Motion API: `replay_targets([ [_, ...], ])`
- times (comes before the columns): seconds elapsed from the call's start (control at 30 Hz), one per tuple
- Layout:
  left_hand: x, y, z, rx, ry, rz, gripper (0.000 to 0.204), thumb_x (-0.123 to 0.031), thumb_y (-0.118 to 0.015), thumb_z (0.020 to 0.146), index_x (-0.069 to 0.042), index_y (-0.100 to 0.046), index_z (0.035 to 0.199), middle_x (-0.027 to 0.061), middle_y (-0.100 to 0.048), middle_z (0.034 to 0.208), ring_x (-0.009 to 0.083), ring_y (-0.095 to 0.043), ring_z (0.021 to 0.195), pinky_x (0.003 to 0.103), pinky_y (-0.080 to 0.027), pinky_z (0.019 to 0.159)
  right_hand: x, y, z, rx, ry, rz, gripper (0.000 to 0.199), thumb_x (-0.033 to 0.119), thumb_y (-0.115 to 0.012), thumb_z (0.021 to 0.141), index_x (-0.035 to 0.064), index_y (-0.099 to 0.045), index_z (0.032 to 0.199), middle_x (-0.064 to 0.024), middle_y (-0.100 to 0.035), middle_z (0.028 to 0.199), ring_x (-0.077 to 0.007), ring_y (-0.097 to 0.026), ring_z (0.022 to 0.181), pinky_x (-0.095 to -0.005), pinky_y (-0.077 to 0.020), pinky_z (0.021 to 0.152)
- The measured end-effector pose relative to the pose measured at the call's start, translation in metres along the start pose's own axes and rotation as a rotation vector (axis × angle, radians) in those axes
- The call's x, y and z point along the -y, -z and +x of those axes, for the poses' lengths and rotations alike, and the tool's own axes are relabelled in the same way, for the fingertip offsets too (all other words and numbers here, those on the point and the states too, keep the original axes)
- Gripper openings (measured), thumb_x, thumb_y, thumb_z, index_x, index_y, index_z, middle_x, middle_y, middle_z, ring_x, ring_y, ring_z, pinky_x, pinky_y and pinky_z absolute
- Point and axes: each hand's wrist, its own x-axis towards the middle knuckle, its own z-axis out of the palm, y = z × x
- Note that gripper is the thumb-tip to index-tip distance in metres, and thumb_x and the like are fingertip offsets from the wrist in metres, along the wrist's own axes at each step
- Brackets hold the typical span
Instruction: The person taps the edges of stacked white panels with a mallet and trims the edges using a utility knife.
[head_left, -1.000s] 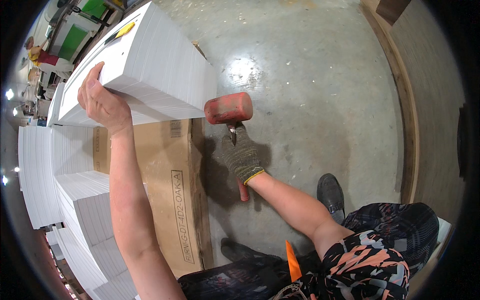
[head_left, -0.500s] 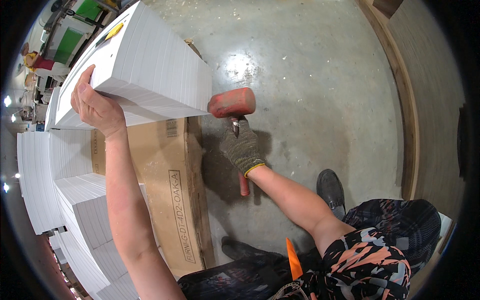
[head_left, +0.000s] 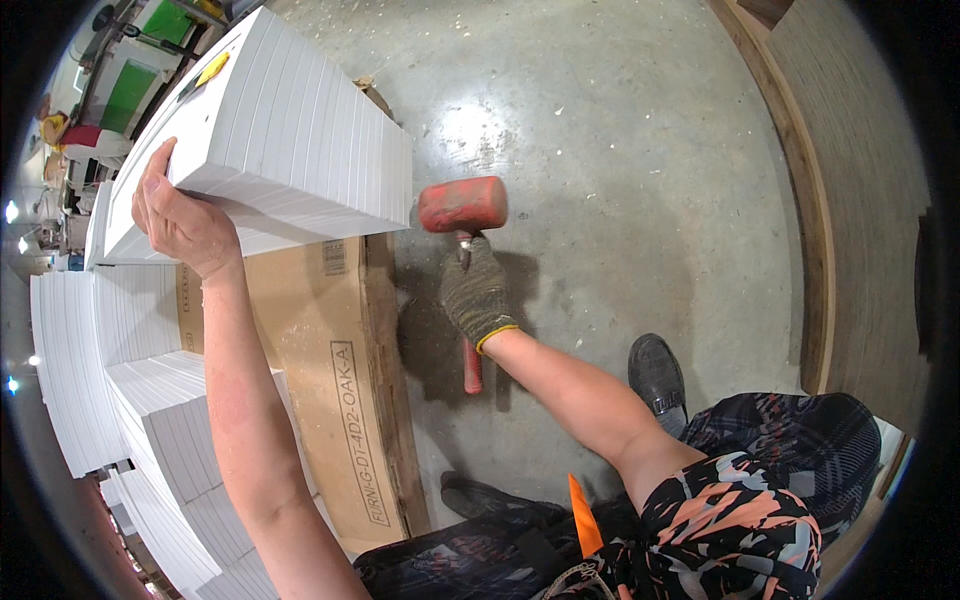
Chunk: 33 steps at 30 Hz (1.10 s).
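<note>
A tall stack of white panels [head_left: 300, 130] stands at the upper left on a flat cardboard-covered base. My bare left hand [head_left: 187, 222] rests on the near corner of its top panel, thumb and fingers spread along the edge. In a grey knit glove with a yellow cuff, my right hand [head_left: 476, 290] grips the handle of a mallet with a red head [head_left: 463, 204]. The mallet head is beside the lower side of the stack, a small gap between them. A yellow-and-black tool [head_left: 212, 68], its kind unclear, lies on top of the stack.
More white panel stacks [head_left: 180, 425] stand at the left beside brown cardboard [head_left: 300, 300] on a wooden pallet edge. A wood-grain panel stack [head_left: 860, 200] runs along the right. My shoes [head_left: 658, 375] are on the grey concrete floor [head_left: 600, 200]. Another person [head_left: 85, 138] is far off, upper left.
The mallet head has come slightly away from the stack's side, where it was touching. My left hand stays on the top panel's corner; the whole view has shifted a little.
</note>
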Motion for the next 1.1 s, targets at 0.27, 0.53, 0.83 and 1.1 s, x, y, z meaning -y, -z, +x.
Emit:
replay_targets([
  [0.27,-0.009,-0.001,0.0,-0.021,0.048,-0.072,0.055,-0.033,-0.026,0.105,-0.005,-0.074,0.105,0.0033,-0.071,0.102,0.0212,-0.056,0.102,0.036,-0.035,0.102,-0.01,-0.008,0.004,-0.063,-0.054,0.022,0.043,0.022,-0.057,0.092,0.0035,-0.05,0.131,-0.0272,-0.064,0.112,-0.0457,-0.061,0.105,-0.0513,-0.0486,0.088],
  [0.53,-0.01,0.0,-0.001,-0.028,0.059,-0.087,0.053,-0.032,-0.028,0.105,-0.005,-0.074,0.104,0.0034,-0.071,0.102,0.0212,-0.056,0.101,0.035,-0.035,0.102,-0.016,-0.005,0.007,-0.026,0.059,0.08,0.039,0.022,-0.054,0.094,0.0019,-0.052,0.127,-0.0277,-0.064,0.111,-0.0447,-0.061,0.105,-0.0502,-0.0478,0.09],
  [0.83,-0.006,0.004,-0.002,0.012,0.083,-0.064,0.054,-0.033,-0.026,0.105,-0.006,-0.073,0.108,0.0055,-0.07,0.11,0.0235,-0.055,0.109,0.037,-0.036,0.103,-0.012,-0.003,0.008,0.043,-0.002,0.094,0.035,0.019,-0.054,0.091,0.0011,-0.053,0.121,-0.0283,-0.064,0.108,-0.0459,-0.06,0.106,-0.0502,-0.0475,0.09],
  [1.1,-0.006,0.002,-0.002,-0.023,0.061,-0.082,0.054,-0.032,-0.027,0.105,-0.004,-0.074,0.104,0.0036,-0.072,0.103,0.0209,-0.057,0.101,0.035,-0.034,0.103,-0.01,-0.014,0.024,0.001,0.067,0.106,0.033,0.018,-0.06,0.087,-0.0002,-0.054,0.115,-0.0267,-0.064,0.1,-0.045,-0.061,0.096,-0.0476,-0.0485,0.083],
])
